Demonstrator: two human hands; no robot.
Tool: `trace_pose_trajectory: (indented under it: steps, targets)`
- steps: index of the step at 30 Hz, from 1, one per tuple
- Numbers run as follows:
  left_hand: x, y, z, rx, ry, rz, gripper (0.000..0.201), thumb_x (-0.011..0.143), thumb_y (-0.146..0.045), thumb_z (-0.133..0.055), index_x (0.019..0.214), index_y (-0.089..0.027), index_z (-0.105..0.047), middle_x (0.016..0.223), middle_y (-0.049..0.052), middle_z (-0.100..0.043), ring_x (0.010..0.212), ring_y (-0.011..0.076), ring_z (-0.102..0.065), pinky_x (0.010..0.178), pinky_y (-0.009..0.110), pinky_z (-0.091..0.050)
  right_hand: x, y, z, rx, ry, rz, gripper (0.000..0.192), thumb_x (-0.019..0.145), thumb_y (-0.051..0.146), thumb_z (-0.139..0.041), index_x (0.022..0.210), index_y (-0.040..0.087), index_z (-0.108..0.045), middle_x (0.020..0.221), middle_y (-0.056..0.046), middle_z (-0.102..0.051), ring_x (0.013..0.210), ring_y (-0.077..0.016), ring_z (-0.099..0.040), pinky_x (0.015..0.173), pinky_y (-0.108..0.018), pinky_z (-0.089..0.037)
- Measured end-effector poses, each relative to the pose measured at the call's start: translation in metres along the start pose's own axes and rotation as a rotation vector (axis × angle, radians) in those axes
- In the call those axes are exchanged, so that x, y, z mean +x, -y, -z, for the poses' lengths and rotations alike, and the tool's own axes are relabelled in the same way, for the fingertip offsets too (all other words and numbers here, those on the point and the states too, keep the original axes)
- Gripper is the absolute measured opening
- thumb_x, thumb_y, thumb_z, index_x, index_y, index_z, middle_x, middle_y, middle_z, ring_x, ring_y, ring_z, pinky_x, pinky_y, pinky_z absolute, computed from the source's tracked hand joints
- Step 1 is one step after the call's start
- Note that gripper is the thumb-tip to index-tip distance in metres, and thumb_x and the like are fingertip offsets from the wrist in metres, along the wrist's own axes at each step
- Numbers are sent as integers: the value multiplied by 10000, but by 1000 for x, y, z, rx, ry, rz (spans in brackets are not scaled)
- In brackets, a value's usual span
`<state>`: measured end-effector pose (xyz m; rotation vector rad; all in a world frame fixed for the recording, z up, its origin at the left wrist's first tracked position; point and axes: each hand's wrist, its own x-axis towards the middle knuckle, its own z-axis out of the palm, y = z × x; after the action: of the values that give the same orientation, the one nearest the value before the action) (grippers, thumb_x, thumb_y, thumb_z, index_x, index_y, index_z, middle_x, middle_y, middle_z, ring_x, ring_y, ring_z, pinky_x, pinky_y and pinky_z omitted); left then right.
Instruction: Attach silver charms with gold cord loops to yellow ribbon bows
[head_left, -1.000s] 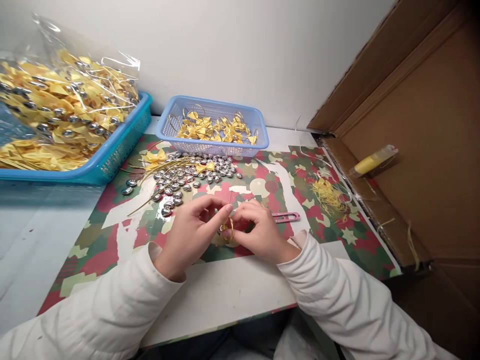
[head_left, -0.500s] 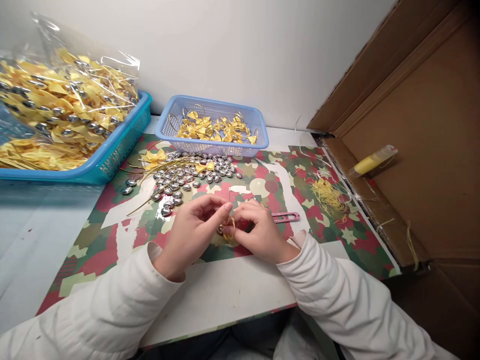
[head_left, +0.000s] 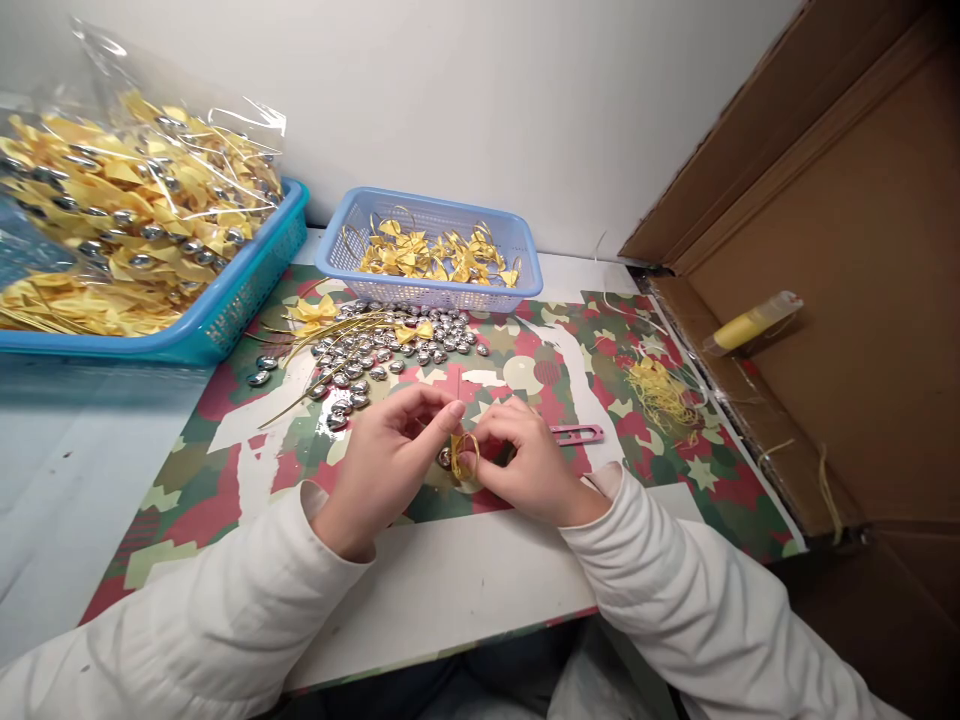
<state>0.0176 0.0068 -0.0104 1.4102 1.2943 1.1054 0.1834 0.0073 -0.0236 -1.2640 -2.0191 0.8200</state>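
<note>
My left hand (head_left: pixel 390 455) is closed, thumb against forefinger, on a thin needle (head_left: pixel 459 385) whose shaft rises above the fingertips. Opposite it, my right hand (head_left: pixel 529 465) pinches a yellow ribbon bow (head_left: pixel 457 462) with a gold cord loop (head_left: pixel 475 450). A small silver bell (head_left: pixel 445 458) shows at the bow's left side. The fingers partly cover the bow, and any thread on it is too fine to make out. Pink thread snips (head_left: pixel 577 434) lie just beyond my right hand.
Silver bells (head_left: pixel 364 355), loose bows and gold cords lie behind my left hand. A blue basket (head_left: pixel 427 292) of looped bows stands at the back. At left, a larger basket (head_left: pixel 255 265) carries a bag of bows. Yellow thread scraps (head_left: pixel 660 390) and a cardboard wall (head_left: pixel 825 250) are at right.
The hands stay close together over the mat. Slightly more of the yellow bow and cord loop shows between the fingers. The whole view has shifted a little.
</note>
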Motion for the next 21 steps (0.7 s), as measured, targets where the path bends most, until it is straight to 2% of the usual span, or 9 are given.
trace_pose_trajectory:
  steps: [10,21]
  targets:
    - [0,-4,-1,-70,-40,7,178,836,-349,-658,758,-190,-646,684,-14,-649,616,124,-613,564,215,-471,-1,-3,-2,-13,8,5,170,755,152,-713,643,196,-592,690,18,-643,763,-168,-479,753,-333,-341]
    - [2,-10,1,-81,-59,62,245,801,-438,-684,730,-208,-639,682,19,-691,650,181,-651,619,286,-519,1,-2,-3,-40,26,8,204,759,173,-690,614,196,-548,692,14,-651,738,-164,-476,756,-340,-340]
